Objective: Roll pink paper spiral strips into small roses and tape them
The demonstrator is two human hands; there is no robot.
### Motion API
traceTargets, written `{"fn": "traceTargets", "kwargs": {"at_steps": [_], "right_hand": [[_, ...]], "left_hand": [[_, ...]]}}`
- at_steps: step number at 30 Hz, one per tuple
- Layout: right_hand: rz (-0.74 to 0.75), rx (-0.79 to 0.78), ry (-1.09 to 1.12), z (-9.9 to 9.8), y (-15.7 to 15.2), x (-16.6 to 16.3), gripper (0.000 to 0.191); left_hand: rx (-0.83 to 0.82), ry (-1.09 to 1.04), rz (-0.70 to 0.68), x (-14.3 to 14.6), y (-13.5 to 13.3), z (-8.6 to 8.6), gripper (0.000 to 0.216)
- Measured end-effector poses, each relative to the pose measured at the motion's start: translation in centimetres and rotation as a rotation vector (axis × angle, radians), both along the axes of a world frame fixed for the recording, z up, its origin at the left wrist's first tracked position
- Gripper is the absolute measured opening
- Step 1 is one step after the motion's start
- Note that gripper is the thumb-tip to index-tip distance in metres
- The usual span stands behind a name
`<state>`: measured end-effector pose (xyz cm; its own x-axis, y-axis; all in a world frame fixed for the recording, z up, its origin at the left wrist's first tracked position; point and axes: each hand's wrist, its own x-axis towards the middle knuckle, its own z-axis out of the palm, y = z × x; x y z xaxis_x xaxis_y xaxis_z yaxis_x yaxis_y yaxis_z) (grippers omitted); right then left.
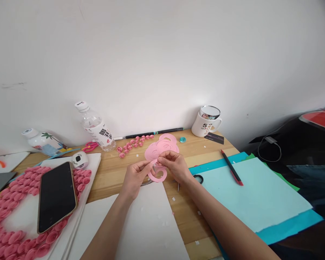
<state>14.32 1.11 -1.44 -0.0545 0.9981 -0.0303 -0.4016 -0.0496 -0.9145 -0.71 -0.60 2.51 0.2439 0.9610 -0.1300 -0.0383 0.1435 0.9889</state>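
Between both hands hangs a curled pink paper spiral [160,177], its loop dangling over the white paper's far edge. My left hand [135,177] pinches one side of the strip. My right hand [175,166] pinches it close by, fingertips almost touching the left ones. Just behind the hands lies a pile of cut pink paper spirals [165,141]. Small rolled pink paper roses [134,143] are scattered to its left, and one teal paper roll [182,139] sits to its right. Scissors [198,178] lie partly hidden under my right forearm.
At left, a phone [57,196] rests on a sheet with a ring of pink roses [14,191]. A plastic bottle [97,126] and a white mug [204,122] stand near the wall. Coloured paper sheets [254,195] with a pen [232,168] lie at right.
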Motion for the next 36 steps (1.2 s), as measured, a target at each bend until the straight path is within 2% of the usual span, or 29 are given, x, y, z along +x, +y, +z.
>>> {"fn": "traceTargets", "kwargs": {"at_steps": [5, 12, 27, 36], "right_hand": [[-0.029, 0.008, -0.024, -0.11, 0.14, 0.05, 0.016], [0.034, -0.018, -0.001, 0.13, 0.09, -0.02, 0.023], [-0.004, 0.018, -0.029, 0.09, -0.11, -0.22, 0.017], [0.014, 0.003, -0.013, 0.35, -0.18, -0.30, 0.022]], "left_hand": [[-0.016, -0.004, 0.004, -0.05, 0.06, -0.20, 0.021], [-0.031, -0.041, 0.069, -0.46, 0.39, -0.52, 0.019], [0.014, -0.001, 0.017, -0.07, 0.09, -0.25, 0.018], [-0.003, 0.018, 0.078, -0.28, 0.27, -0.53, 0.017]]}}
